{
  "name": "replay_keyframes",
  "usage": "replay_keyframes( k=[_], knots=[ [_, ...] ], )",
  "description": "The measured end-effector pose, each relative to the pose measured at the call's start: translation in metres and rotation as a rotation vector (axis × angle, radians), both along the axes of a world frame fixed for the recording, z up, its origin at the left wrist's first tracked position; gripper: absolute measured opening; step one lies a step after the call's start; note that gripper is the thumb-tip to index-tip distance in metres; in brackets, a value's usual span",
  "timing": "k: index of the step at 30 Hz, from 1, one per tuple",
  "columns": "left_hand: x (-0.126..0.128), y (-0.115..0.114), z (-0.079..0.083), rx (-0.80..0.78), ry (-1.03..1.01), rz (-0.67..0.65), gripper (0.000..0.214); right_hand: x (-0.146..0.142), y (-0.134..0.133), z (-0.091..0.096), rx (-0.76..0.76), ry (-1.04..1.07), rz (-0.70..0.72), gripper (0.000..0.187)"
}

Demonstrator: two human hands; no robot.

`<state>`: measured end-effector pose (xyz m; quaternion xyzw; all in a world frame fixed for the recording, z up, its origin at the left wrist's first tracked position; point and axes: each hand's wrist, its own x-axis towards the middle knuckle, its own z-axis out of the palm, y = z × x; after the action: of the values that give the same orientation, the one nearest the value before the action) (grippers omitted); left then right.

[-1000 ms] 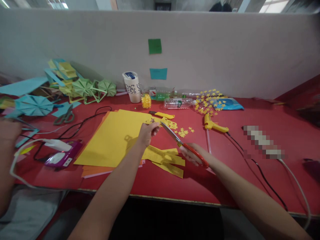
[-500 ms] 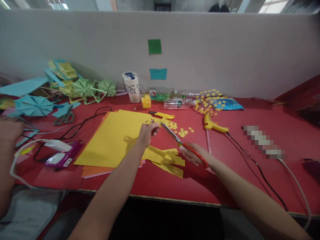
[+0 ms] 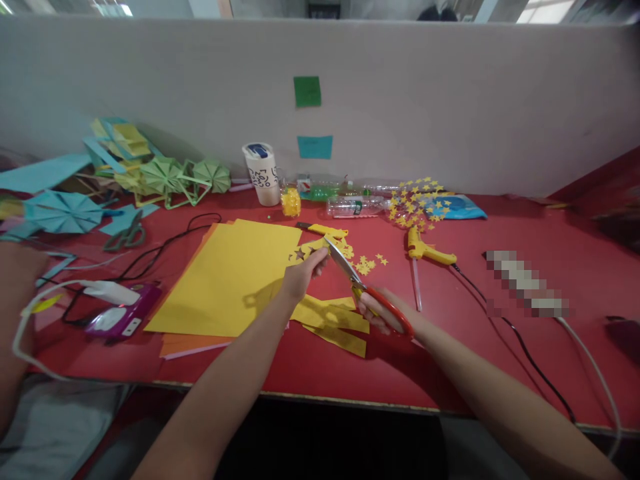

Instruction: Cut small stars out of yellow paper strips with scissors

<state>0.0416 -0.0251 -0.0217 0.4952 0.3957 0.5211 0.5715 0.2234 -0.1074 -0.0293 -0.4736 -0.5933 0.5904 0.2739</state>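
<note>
My left hand pinches a small piece of yellow paper above the corner of a large yellow paper sheet on the red table. My right hand grips red-handled scissors, whose blades point up-left and meet the piece at my left fingertips. Star-shaped holes show in the sheet's corner. Small yellow cut stars lie just right of the blades. Yellow paper scraps lie under my hands.
A yellow glue gun with a black cord lies to the right. A patterned cup, plastic bottles and a heap of stars stand by the partition. Folded paper fans, grey scissors and another person's arm are left.
My left hand shifted a little right and down, meeting the scissor blades. The scissors tilted slightly toward it. The view dipped a bit.
</note>
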Motion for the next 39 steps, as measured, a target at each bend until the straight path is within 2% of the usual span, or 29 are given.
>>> replay_keyframes(
  k=[5, 13, 26, 39],
  knots=[
    [0.001, -0.001, -0.002, 0.024, 0.024, 0.009, 0.026, -0.003, -0.001, 0.000, -0.005, 0.003, -0.015, 0.051],
    [-0.001, -0.002, 0.004, 0.038, 0.081, 0.011, 0.031, -0.002, 0.000, 0.002, -0.013, -0.016, -0.010, 0.049],
    [0.000, -0.001, 0.001, 0.028, 0.050, -0.005, 0.029, -0.010, -0.007, 0.014, -0.052, -0.058, -0.096, 0.050],
    [0.000, -0.002, 0.003, 0.012, 0.035, -0.028, 0.029, -0.009, -0.007, 0.016, -0.036, -0.059, -0.080, 0.046]
  ],
)
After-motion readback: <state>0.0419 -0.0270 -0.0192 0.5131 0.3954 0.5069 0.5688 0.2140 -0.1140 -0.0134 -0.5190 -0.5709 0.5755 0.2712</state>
